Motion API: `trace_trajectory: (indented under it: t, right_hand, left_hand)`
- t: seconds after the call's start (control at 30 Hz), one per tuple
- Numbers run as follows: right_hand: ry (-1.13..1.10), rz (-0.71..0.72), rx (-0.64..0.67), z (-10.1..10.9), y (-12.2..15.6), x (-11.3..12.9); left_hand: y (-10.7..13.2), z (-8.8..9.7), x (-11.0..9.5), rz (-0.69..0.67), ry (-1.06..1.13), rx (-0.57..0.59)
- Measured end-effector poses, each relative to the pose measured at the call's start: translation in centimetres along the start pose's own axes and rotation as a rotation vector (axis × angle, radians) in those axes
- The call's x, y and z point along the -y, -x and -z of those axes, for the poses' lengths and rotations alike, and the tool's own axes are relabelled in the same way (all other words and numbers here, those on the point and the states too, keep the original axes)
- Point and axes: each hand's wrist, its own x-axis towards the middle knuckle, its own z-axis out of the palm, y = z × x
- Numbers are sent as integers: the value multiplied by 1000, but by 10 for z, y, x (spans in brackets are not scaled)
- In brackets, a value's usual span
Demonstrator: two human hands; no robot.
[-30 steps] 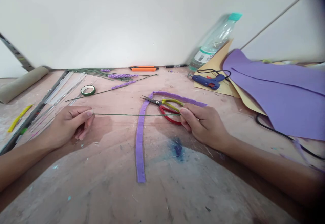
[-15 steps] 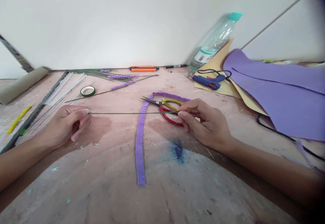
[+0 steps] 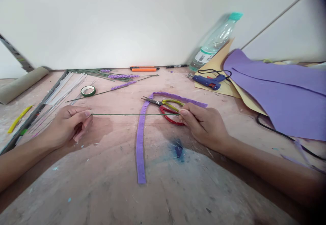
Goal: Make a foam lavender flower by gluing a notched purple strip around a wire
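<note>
A thin green wire (image 3: 127, 114) stretches level between my two hands, just above the tabletop. My left hand (image 3: 67, 124) pinches its left end with thumb and forefinger. My right hand (image 3: 202, 123) pinches its right end, fingers curled, resting over the red handle of the scissors (image 3: 165, 106). A long purple fringed strip (image 3: 140, 140) lies under the wire, running from near me up and bending right behind the scissors.
Green tape roll (image 3: 88, 90), finished purple-tipped stems (image 3: 119, 79) and spare wires lie at the back left. An orange cutter (image 3: 144, 69), a water bottle (image 3: 215, 41), a blue glue gun (image 3: 210, 81) with its black cord and purple foam sheets (image 3: 280, 92) lie to the right.
My right hand's fingers opened a little and closed again on the wire's end. The left hand shifted slightly left, then back. The wire stays stretched.
</note>
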Motion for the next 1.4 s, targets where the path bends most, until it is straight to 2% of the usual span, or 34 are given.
trace_trajectory:
  t: [0.17, 0.33, 0.4, 0.43, 0.5, 0.6, 0.67, 0.73, 0.83, 0.93, 1.07, 1.17, 1.2, 1.27, 1.4]
  right_hand:
    - [17, 73, 4, -1, 0, -4]
    - [-35, 349, 141, -1, 4, 1]
    - [-46, 389, 142, 0, 5, 3]
    - [-44, 373, 115, 1, 4, 3]
    - [31, 245, 73, 2, 0, 0]
    - [202, 19, 134, 3, -9, -11]
    - [248, -24, 216, 4, -14, -17]
    - [242, -3, 260, 9, -18, -20]
    - [273, 52, 269, 25, -24, -17]
    - [310, 49, 171, 45, -31, -22]
    - [382, -112, 16, 60, -40, -56]
    - [425, -131, 1, 55, -42, -75]
    - [418, -103, 13, 51, -42, -73]
    - [371, -6, 55, 40, -40, -55]
    - [144, 315, 273, 13, -32, 19]
  left_hand:
    - [1, -3, -3, 9, 68, -41]
    - [3, -7, -7, -42, 166, -110]
    - [3, -8, -10, -58, 207, -134]
    - [2, -7, -13, -66, 228, -149]
    - [1, -3, -18, -86, 266, -185]
    - [-5, 7, -27, -115, 287, -225]
    - [-8, 12, -32, -112, 269, -204]
    - [-10, 10, -34, -59, 223, -120]
    - [-10, -5, -35, 65, 112, 69]
    - [-9, -27, -34, 142, -10, 198]
    - [-12, -50, -31, 159, -91, 224]
    - [-14, -59, -27, 153, -44, 221]
    - [-13, -60, -26, 153, -12, 222]
    - [-10, -63, -26, 159, 66, 232]
    - [0, -65, -27, 178, 202, 299]
